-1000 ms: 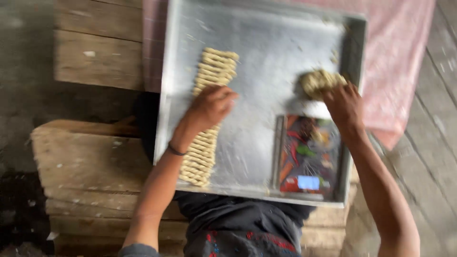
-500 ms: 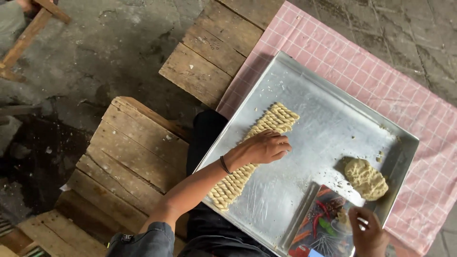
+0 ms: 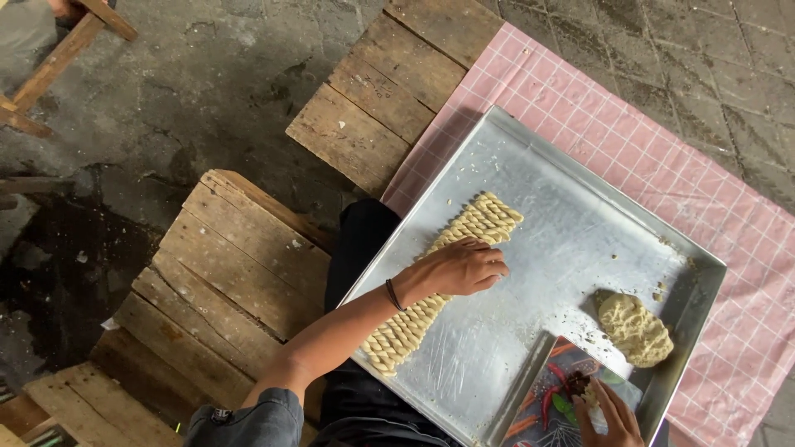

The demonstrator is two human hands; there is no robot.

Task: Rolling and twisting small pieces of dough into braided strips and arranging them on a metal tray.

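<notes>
A large metal tray (image 3: 571, 207) lies tilted across a pink checked cloth (image 3: 629, 124). A row of twisted dough sticks (image 3: 489, 219) runs along its left side. My left hand (image 3: 460, 266) rests palm down on the middle of that row, fingers curled, a dark band at the wrist. A lump of raw dough (image 3: 633, 329) sits near the tray's right corner. My right hand (image 3: 609, 414) is at the bottom edge, over a small scale with a colourful chilli-print plate (image 3: 546, 401), pinching a small piece of dough there.
Weathered wooden benches stand at the left (image 3: 224, 273) and behind the tray (image 3: 389, 91). Dark concrete floor (image 3: 166, 99) surrounds them. A wooden stool leg (image 3: 58, 58) shows at the top left. My dark-clothed lap (image 3: 364, 240) lies under the tray's near edge.
The view has swung and tilted left. My right hand left the dough lump and moved down to the scale. My left hand stays on the row of twisted sticks.
</notes>
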